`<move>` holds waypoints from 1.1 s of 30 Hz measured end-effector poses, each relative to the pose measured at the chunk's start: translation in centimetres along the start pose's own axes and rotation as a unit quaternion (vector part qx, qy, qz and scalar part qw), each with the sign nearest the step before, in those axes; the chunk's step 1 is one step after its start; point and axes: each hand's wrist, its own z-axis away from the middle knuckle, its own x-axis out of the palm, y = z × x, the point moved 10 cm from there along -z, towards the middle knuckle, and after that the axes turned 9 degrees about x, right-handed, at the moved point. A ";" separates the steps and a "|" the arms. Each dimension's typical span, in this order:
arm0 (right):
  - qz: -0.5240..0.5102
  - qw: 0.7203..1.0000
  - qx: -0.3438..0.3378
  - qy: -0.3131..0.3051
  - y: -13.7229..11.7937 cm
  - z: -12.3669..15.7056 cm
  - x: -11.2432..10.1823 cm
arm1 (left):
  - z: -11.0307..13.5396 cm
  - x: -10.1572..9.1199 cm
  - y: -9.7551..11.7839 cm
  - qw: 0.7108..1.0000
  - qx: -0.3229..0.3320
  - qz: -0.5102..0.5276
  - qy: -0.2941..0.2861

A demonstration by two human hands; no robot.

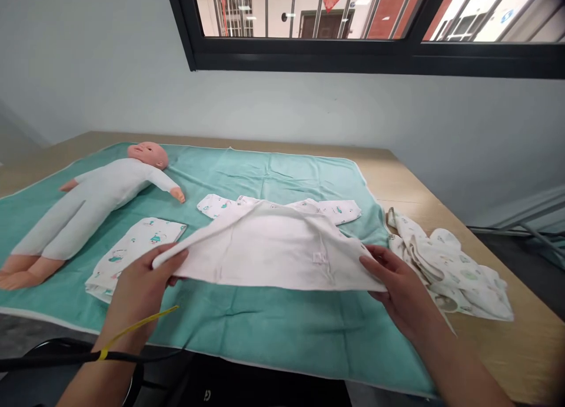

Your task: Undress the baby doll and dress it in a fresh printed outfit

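A white baby shirt (269, 248) with small printed figures on its sleeves is stretched between my two hands. Its plain inner side faces me, with a small label near the right. My left hand (148, 277) pinches the left edge, thumb on top. My right hand (392, 283) grips the right edge the same way. The sleeves lie out flat on the green cloth (282, 324) behind the lifted part. Just beyond my left hand sits a folded printed baby garment (136, 248). Some fingertips are hidden under the fabric.
A baby doll (101, 195) with a white cloth body lies on the cloth at the left. Crumpled printed fabric (454, 272) rests on the wooden table (507, 348) at the right. A black cable with a yellow tie (106, 353) crosses my left forearm. A wall and window stand behind.
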 end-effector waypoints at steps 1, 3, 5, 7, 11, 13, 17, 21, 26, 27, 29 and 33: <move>0.026 1.000 0.000 0.015 0.8 0.2 -0.1 | 0.4 -0.1 -0.8 0.999 -0.005 -0.033 0.012; 0.107 0.993 -0.022 0.046 1.6 0.4 -0.1 | 0.7 0.8 -1.5 0.996 0.029 -0.083 0.007; 0.206 0.974 -0.065 0.067 1.5 0.5 0.3 | 0.6 3.2 -1.2 0.990 0.096 -0.090 -0.054; 0.287 0.950 -0.104 0.068 1.0 0.8 1.2 | 0.7 5.0 -0.4 0.975 0.178 -0.086 -0.103; 0.356 0.925 -0.115 0.062 0.2 1.4 2.2 | 1.7 7.1 1.1 0.923 0.319 -0.110 -0.185; 0.368 0.921 -0.116 0.055 -0.3 1.6 2.3 | 2.3 7.4 1.3 0.901 0.359 -0.113 -0.215; 0.405 0.907 -0.116 -0.022 -1.0 1.1 3.4 | 2.2 7.1 1.2 0.891 0.366 -0.112 -0.244; 0.441 0.886 -0.144 0.005 -3.9 -1.1 3.7 | -1.1 6.5 2.2 0.909 0.322 -0.130 -0.230; 0.464 0.864 -0.193 -0.015 -7.3 -5.7 7.8 | -7.7 8.0 4.7 0.933 0.270 -0.183 -0.149; 0.480 0.855 -0.192 -0.028 -7.3 -6.7 8.8 | -8.6 9.1 5.1 0.926 0.273 -0.214 -0.149; 0.512 0.835 -0.200 -0.023 -7.5 -8.3 10.0 | -10.1 11.4 5.3 0.907 0.271 -0.278 -0.161; 0.523 0.816 -0.244 0.024 -7.9 -9.5 10.5 | -11.2 14.2 6.1 0.864 0.286 -0.392 -0.137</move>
